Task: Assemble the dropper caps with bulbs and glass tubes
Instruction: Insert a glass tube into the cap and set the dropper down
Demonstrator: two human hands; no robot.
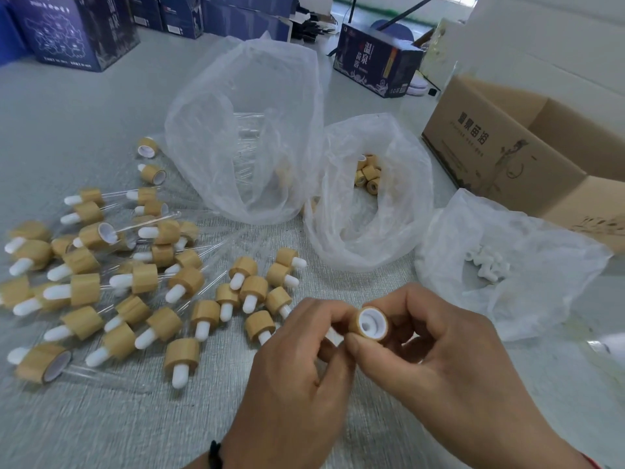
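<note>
At lower centre, the right hand pinches a light, rigid bamboo cap by its rim while the left hand pinches the soft white bulb.

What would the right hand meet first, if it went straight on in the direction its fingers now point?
Probably the left hand: the right hand points left across the bamboo cap both hands hold, so their fingertips nearly meet there already. Depth is unclear.

A packing workshop — printed blue boxes far left, an open carton right, plastic bags of parts between.
</note>
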